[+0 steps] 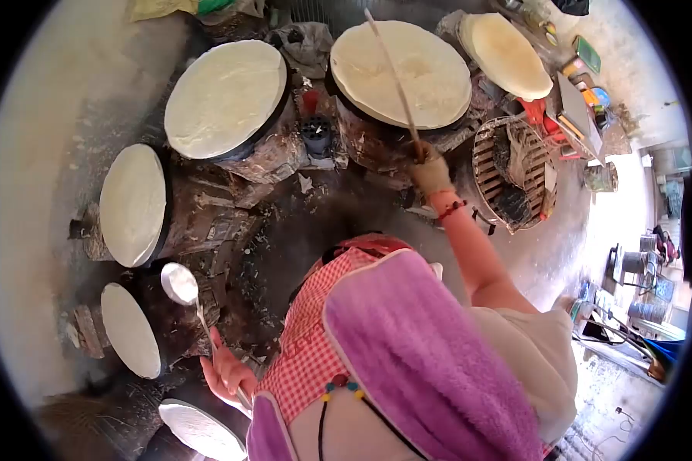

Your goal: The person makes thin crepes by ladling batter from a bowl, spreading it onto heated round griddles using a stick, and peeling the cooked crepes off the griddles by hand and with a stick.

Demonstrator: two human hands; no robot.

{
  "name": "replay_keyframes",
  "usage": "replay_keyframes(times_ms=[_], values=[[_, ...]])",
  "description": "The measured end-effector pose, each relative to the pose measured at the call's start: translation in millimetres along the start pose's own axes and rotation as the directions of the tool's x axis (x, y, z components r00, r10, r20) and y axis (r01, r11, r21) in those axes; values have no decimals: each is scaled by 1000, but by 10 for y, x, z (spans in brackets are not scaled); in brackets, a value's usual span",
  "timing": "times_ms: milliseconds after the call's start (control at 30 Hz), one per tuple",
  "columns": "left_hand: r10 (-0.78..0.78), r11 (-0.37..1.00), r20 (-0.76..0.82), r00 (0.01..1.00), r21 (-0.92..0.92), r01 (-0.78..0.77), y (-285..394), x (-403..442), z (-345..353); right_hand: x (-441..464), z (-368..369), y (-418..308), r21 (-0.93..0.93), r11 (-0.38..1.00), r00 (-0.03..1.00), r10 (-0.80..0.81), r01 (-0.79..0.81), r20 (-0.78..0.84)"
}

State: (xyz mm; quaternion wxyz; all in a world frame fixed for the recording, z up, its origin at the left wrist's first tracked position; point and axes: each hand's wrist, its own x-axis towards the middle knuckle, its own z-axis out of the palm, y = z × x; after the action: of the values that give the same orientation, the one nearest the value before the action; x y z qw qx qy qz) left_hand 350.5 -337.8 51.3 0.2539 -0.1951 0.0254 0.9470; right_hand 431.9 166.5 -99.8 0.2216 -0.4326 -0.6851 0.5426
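Observation:
My left hand (231,370) grips a metal ladle (201,316) by its handle. The bowl of the ladle is raised and has whitish stuff in it. Low on the left, a round pan of pale batter (133,330) is nearest to this hand. A work glove covers my right hand (430,169), which is closed around a long thin wooden stick (394,73). The stick slants across a large round flatbread (401,73) on a griddle at the top middle; whether its tip touches the bread I cannot tell.
More pale rounds (224,98) lie on griddles in an arc over sooty drum stoves. A stack of flatbreads (507,55) sits at top right. Beside my right forearm stands a slatted round basket (486,165) with dark cloths. A broom-like bundle (77,415) lies bottom left.

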Motion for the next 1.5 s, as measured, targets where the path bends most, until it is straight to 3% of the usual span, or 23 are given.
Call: replay_keyframes(times_ms=[33, 67, 133, 167, 233, 367, 533, 633, 700, 967, 1067, 1267, 1333, 1433, 1500], values=[[-130, 988, 151, 980, -62, 141, -114, 164, 58, 148, -123, -79, -96, 994, 999, -42, 43, 13], [-130, 989, 139, 982, -56, 139, -223, 347, 167, 266, -190, -271, -94, 995, 999, -28, 29, 16], [-222, 973, 102, 970, -47, 227, -445, 728, 413, 558, -200, -612, -502, 812, 947, -316, 300, 54], [-221, 973, 90, 971, -41, 225, -499, 842, 491, 694, -123, -608, -499, 817, 951, -305, 291, 55], [-292, 956, 57, 955, 8, 292, -561, 1040, 630, 914, 53, -613, -639, 672, 913, -386, 375, 129], [-380, 924, 78, 922, 73, 375, -508, 1342, 788, 1008, 141, -764, -750, 570, 940, -254, 336, 229], [-421, 898, 66, 905, 172, 405, -289, 1544, 848, 1034, 123, -866, -774, 555, 946, -275, 304, 174], [-337, 918, 5, 942, 226, 327, -193, 1628, 863, 963, 287, -911, -757, 523, 916, -298, 393, 269], [-360, 904, -20, 933, 237, 355, -93, 1712, 861, 969, 456, -980, -783, 527, 943, -219, 331, 252], [-403, 881, -70, 913, 241, 407, 18, 1925, 971, 1229, 823, -1144, -819, 534, 975, -180, 209, 132], [-405, 874, -67, 912, 266, 407, 35, 1944, 986, 1249, 789, -1150, -794, 571, 973, -202, 208, 110], [-430, 858, -89, 898, 268, 438, 61, 1994, 945, 1325, 889, -922, -823, 487, 925, -362, 293, 115], [-426, 868, -81, 901, 244, 433, 52, 2006, 934, 1310, 887, -1017, -829, 488, 937, -328, 274, 116], [-433, 863, -101, 896, 242, 444, 57, 2024, 942, 1308, 822, -1218, -811, 533, 953, -290, 241, 92], [-440, 861, -89, 893, 240, 448, 47, 2027, 954, 1342, 613, -1441, -713, 683, 980, -195, 157, 29]])
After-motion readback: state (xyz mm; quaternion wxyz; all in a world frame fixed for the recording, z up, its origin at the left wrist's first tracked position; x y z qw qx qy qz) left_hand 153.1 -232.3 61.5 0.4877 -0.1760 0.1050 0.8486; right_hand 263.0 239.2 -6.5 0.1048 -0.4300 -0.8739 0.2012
